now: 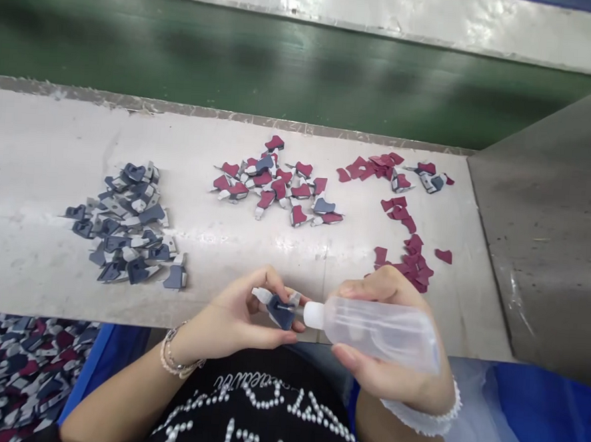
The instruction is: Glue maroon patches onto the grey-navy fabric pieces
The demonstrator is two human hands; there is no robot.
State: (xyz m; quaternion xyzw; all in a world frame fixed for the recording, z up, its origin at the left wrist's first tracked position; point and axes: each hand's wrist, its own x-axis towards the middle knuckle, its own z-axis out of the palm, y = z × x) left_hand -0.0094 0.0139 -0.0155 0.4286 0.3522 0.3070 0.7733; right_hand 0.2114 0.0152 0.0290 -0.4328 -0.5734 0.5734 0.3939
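Note:
My left hand (264,312) grips a small blue and white plastic part (280,311) near the front edge of the table. A clear squeeze bottle (379,329) with a white cap lies sideways in my right hand (386,380), the fingers and thumb wrapped round it. Its thin nozzle points left and reaches the blue face of the part; whether liquid comes out is too small to tell. Just beyond my right hand is a pile of dark red flat pieces (413,263), partly hidden by the hand.
A heap of blue and white parts (132,228) lies left on the white table (253,262). Parts with red faces (277,186) sit mid-table. A blue bin (89,368) full of parts stands lower left. A metal panel (550,230) bounds the right; a green belt (285,67) runs behind.

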